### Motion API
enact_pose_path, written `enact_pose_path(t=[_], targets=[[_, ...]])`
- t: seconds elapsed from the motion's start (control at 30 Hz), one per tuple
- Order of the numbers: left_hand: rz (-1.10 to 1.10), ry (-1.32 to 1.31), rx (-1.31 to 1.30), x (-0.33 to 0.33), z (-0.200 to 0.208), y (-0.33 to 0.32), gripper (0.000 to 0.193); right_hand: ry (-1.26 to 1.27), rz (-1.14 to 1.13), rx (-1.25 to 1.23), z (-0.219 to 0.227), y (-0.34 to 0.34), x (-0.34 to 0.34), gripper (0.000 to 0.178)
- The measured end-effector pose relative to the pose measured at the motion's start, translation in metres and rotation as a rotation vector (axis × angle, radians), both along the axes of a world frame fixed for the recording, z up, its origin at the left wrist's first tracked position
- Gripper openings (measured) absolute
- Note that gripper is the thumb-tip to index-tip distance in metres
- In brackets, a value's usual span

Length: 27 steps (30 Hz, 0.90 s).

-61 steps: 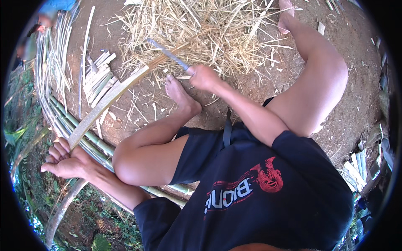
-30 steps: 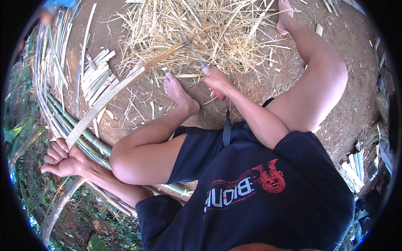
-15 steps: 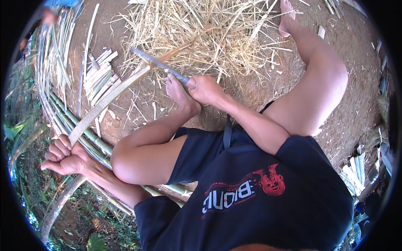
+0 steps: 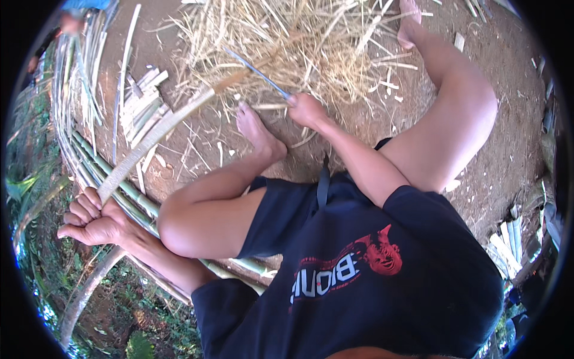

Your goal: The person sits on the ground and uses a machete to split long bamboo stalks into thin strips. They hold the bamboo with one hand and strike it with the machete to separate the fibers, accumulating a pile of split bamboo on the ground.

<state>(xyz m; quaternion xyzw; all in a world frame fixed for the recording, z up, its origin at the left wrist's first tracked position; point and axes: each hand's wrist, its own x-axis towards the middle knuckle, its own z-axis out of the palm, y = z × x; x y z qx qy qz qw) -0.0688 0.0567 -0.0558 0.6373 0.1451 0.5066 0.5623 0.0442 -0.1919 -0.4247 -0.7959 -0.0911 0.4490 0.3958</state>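
My left hand is closed around the near end of a long, pale bamboo strip. The strip slants away to the right, over the ground, and turns brown toward its far end. In my right hand is the handle of a knife, its narrow blade pointing up and left. The blade crosses the brown part of the strip; whether they touch I cannot tell. My left foot rests on the ground below the knife.
A heap of thin shavings lies ahead. Short split pieces are piled at left, near long bamboo poles and bundled strips. Green plants grow at lower left. More pieces lie at right.
My right hand has shifted right and a little farther away, carrying the blade along the brown part of the strip. The blade now looks thinner, turned edge-on. My left hand has hardly moved.
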Motion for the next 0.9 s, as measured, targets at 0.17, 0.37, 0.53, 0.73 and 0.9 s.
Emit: enact_pose_path(t=[0.17, 0.37, 0.53, 0.73, 0.9], targets=[[-0.04, 0.007, -0.003, 0.001, -0.003, 0.007, 0.058, -0.008, 0.115, 0.051, 0.069, -0.001, 0.001, 0.018], [-0.162, 0.012, -0.038, 0.012, -0.009, 0.018, 0.057, -0.017, -0.053, -0.074, -0.02, -0.015, 0.013, 0.019], [-0.007, -0.001, -0.012, -0.006, 0.005, 0.003, 0.058, 0.004, 0.088, -0.065, 0.051, 0.007, -0.005, 0.025], [-0.158, 0.029, -0.017, 0.002, 0.002, 0.022, 0.057, -0.025, -0.057, -0.104, -0.046, -0.029, 0.003, 0.016], [-0.387, -0.045, -0.106, -0.019, -0.001, 0.021, 0.057, 0.369, -0.191, 0.01, 0.021, -0.008, -0.001, 0.015]])
